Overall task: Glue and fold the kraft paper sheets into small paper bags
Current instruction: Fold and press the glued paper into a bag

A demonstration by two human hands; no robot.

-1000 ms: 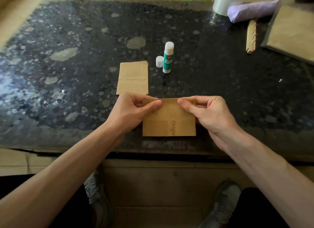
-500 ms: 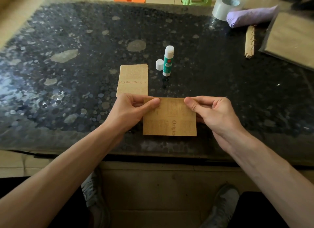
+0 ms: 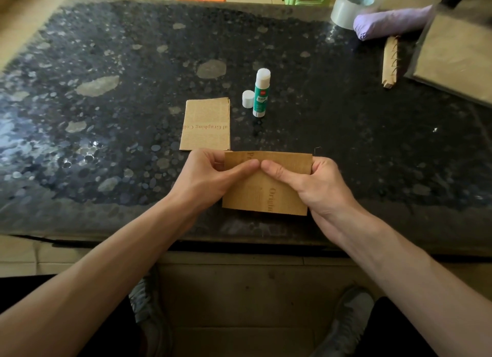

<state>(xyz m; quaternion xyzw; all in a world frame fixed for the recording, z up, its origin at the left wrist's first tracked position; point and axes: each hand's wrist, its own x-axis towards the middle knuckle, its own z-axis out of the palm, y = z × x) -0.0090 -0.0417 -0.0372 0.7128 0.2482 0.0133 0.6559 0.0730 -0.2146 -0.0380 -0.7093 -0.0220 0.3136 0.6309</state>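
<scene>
Kraft paper sheet [image 3: 266,194] lay near the tabletop's [image 3: 106,143] front edge, its far edge pinched by the left hand [image 3: 210,178] and right hand [image 3: 314,186], thumbs nearly touching. Beyond stood a folded bag [image 3: 205,124] and an uncapped glue stick [image 3: 261,92].

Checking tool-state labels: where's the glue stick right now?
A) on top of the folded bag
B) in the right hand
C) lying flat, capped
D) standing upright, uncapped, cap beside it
D: the glue stick stands upright on the table with its white tip bare and its cap beside it, while the left hand and right hand both grip the kraft sheet.
</scene>
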